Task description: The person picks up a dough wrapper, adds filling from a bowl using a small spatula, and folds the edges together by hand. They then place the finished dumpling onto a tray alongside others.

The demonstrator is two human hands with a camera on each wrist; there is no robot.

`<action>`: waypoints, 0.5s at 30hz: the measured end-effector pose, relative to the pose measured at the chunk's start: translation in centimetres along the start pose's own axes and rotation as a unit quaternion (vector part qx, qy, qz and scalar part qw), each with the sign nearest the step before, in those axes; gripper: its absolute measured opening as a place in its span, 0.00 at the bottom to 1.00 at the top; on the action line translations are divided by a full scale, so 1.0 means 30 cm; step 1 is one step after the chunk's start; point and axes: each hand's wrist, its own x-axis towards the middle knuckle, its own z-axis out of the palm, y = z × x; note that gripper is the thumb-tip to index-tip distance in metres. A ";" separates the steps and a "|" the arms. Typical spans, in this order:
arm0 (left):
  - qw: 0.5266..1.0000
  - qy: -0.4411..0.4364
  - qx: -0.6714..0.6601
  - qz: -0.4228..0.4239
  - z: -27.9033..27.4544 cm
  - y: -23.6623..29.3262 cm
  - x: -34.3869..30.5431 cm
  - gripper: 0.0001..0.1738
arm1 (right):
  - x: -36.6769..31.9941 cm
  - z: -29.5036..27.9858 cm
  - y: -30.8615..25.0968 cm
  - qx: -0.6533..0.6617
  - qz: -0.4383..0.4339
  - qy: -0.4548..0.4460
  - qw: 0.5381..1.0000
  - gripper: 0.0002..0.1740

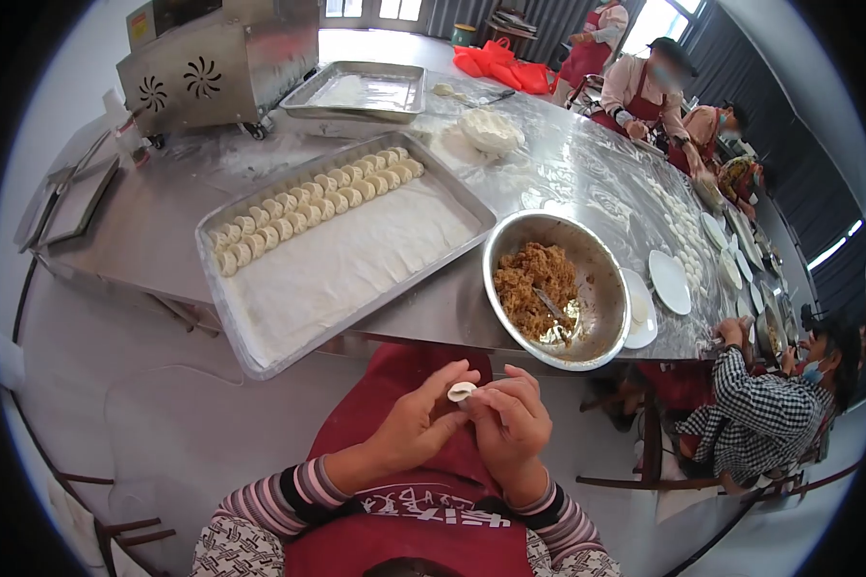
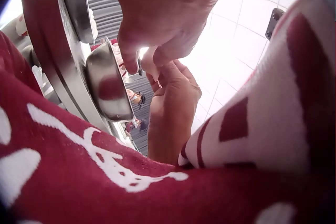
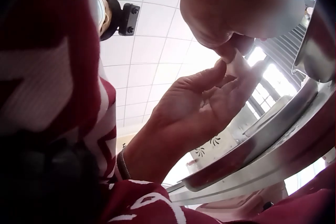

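Note:
A small pale dumpling [image 1: 462, 391] is up in front of the apron, between both hands. My left hand [image 1: 416, 415] holds it from one side with thumb and fingers. From the other side my right hand [image 1: 512, 421] pinches its edge. In the right wrist view, the dough [image 3: 237, 67] shows between the left thumb and fingers. The hands partly hide the dumpling in both wrist views. Just beyond the hands is a steel bowl [image 1: 601, 288] of brown filling [image 1: 532, 281] with a utensil in it. A large tray [image 1: 356, 288] carries rows of finished dumplings [image 1: 308, 204].
White plates [image 1: 669, 282] stand right of the bowl, one with a wrapper on it. Flour [image 1: 492, 132] is heaped on the steel table. Behind the tray are a shallow pan [image 1: 356, 91] and a metal machine [image 1: 223, 72]. Several people work along the right side.

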 end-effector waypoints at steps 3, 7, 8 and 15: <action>1.000 0.008 0.021 -0.002 0.004 -0.032 -0.006 0.32 | 0.014 0.017 -0.009 0.009 0.053 -0.005 0.999 0.10; 0.994 0.032 0.098 0.028 0.005 -0.031 -0.009 0.34 | 0.032 0.014 -0.011 0.001 0.030 -0.040 0.999 0.12; 0.994 0.033 0.097 0.028 0.005 -0.022 -0.010 0.34 | 0.034 0.012 -0.011 -0.018 0.002 -0.054 0.998 0.12; 0.982 0.012 0.163 0.090 -0.011 -0.015 0.009 0.34 | 0.047 0.010 -0.006 -0.003 -0.038 -0.068 0.997 0.11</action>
